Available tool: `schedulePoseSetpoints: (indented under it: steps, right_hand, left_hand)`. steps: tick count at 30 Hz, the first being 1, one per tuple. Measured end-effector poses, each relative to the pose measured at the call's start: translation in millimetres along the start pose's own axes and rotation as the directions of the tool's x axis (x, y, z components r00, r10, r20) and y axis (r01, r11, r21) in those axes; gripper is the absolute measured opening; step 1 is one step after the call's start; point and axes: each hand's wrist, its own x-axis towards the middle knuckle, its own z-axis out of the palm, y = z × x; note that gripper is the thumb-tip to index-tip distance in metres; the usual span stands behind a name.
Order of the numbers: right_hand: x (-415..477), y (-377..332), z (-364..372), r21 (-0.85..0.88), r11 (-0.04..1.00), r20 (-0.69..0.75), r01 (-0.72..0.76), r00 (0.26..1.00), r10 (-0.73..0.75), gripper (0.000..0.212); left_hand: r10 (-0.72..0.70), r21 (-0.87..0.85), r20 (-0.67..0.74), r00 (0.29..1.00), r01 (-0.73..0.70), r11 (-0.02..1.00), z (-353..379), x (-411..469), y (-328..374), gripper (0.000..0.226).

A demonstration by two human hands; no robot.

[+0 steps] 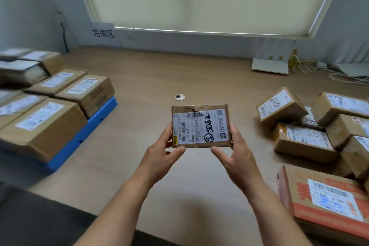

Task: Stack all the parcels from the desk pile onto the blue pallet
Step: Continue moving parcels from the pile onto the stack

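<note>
A small brown parcel [200, 126] with a white shipping label is held above the middle of the desk. My left hand [161, 152] grips its lower left corner and my right hand [235, 150] grips its lower right edge. The blue pallet [87, 130] lies at the left and carries several brown parcels [44, 124] packed side by side. The desk pile [319, 126] of several brown parcels sits at the right. An orange-printed parcel [327, 201] lies at its near end.
The wooden desk [179, 78] runs back to a wall with a drawn blind. A paper sign [103, 33] hangs at the back left. A white router [270, 64] and loose cables [299, 64] lie at the back right. A small round disc [180, 97] sits mid-desk.
</note>
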Motion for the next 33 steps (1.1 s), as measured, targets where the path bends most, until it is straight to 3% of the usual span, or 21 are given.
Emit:
schedulePoseSetpoints:
  steps: [8, 20, 33]
  right_hand:
    - [-27.7, -81.9, 84.5, 0.045, 0.99, 0.077, 0.131, 0.988, -0.134, 0.079]
    - [-60.8, -187.0, 203.1, 0.182, 0.94, 0.128, 0.29, 0.94, -0.315, 0.076]
    - [-23.0, -237.9, 305.9, 0.252, 0.918, 0.167, 0.305, 0.921, -0.352, 0.074]
  left_hand:
    - [-0.017, 0.054, -0.146, 0.989, 0.025, 0.998, -105.3, -60.8, -45.6, 0.073]
    - [-0.084, -0.011, -0.334, 0.939, 0.085, 0.996, -242.2, -138.5, -113.5, 0.071]
    - [-0.129, -0.01, -0.444, 0.887, 0.139, 0.99, -328.8, -128.3, -160.5, 0.067]
